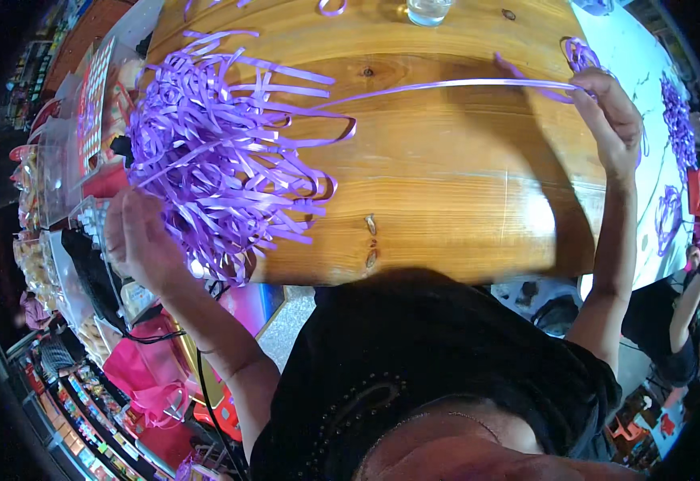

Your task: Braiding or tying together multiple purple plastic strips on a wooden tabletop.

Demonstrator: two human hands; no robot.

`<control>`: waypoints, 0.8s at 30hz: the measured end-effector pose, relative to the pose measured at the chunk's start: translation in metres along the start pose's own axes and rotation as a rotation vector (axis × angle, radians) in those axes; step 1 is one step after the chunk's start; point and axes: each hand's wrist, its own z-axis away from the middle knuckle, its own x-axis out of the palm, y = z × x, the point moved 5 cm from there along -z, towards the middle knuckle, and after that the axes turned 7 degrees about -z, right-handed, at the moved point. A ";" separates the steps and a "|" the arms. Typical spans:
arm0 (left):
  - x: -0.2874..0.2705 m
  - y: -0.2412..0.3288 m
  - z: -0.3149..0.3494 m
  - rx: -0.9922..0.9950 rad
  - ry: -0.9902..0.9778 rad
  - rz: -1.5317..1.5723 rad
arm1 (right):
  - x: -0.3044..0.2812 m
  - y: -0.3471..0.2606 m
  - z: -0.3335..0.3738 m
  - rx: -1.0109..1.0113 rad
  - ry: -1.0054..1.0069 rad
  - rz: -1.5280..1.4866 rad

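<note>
A large heap of shiny purple ribbon (213,152) lies on the left part of the wooden table, its loops spilling toward the middle. My right hand (613,112) is closed at the table's right side, pinching a ribbon strand (446,83) between thumb and fingers. That strand stretches nearly straight across the table to the heap. More purple loops (580,54) hang just beyond this hand. At the heap's left edge, my left hand (141,240) has its fingers drawn together, slightly blurred, and a strand runs from its fingertips across the heap.
A clear glass (428,11) stands at the far edge of the wooden table (446,200). On the right, a white table (646,160) bears more purple ribbon (677,120), with another person's arm (690,301) nearby. Clear plastic boxes (60,172) and packaged goods crowd the left side.
</note>
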 end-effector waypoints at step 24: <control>0.026 -0.020 -0.029 -0.378 -0.215 1.347 | -0.121 0.143 0.039 0.282 0.398 -0.947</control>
